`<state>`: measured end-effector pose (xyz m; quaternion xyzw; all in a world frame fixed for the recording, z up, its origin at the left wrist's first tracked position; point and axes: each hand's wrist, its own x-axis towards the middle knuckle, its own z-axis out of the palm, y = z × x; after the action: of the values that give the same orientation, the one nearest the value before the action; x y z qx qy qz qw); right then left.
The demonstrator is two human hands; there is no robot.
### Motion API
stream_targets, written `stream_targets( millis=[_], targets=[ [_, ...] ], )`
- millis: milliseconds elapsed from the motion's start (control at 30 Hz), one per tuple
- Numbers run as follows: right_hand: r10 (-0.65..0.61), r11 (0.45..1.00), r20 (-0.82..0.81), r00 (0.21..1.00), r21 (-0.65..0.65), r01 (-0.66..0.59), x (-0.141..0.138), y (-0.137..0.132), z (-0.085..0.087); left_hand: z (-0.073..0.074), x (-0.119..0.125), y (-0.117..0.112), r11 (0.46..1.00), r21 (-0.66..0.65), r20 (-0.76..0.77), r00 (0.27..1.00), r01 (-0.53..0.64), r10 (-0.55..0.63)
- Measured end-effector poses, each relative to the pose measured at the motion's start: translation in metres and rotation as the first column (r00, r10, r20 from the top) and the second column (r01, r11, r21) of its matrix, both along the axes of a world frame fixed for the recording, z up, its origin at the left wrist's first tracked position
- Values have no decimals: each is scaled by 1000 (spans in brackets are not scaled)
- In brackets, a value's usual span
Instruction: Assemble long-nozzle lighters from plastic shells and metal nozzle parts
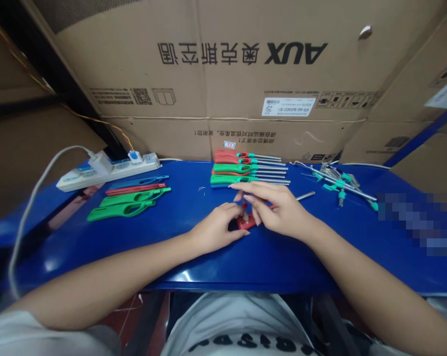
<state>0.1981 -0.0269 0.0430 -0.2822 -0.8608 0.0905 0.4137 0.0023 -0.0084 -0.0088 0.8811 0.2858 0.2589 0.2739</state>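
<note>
Red lighter [243, 224], beneath both hands [219, 226] [279, 208]

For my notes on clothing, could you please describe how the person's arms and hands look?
The left hand and right hand are bare, without gloves. Both forearms are bare too, with no watch or bracelet visible. A whitish sleeve shows on the left, and the light shirt bears dark lettering.

Pale grey short-sleeved shirt [231, 309], bold dark lettering [245, 340] across it, bare forearms [142, 267]
</note>
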Motion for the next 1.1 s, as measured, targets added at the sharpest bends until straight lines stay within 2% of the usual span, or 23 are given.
stream_targets(
  millis=[167,367,433,500,567,633,800,933,1000,1100],
  targets=[
    [-78,988,18,997,131,75,-1,-2,5,-3,1,-1,1000,-6,24,1000,-12,12],
    [-200,953,75,977,248,176,-8,-4,-2,-5,1,1,1000,20,17,1000,-8,7],
    [-137,972,86,987,206,117,-6,-4,-3,-5,0,2,1000,15,22,1000,-6,6],
    [-4,995,74,997,100,-4,-3,-4,-1,-6,-1,3,1000,8,45,999,6,-7],
    [87,996,37,995,8,-88,-1,-5,2,-7,-1,3,1000,5,61,998,18,-18],
    [86,996,11,996,1,-86,0,-6,4,-7,-1,3,1000,4,62,998,13,-13],
    [-69,988,24,997,142,64,-2,-5,4,-6,0,2,1000,-10,37,999,-1,2],
    [-125,975,50,991,192,113,-2,-3,-1,-5,0,2,1000,-12,39,999,-16,16],
    [-97,986,78,992,141,85,-2,-3,-2,-4,0,2,1000,-14,36,999,-15,16],
    [18,999,17,1000,-44,-17,-1,-4,-1,-4,0,2,1000,-16,34,999,-11,11]
  ],
)
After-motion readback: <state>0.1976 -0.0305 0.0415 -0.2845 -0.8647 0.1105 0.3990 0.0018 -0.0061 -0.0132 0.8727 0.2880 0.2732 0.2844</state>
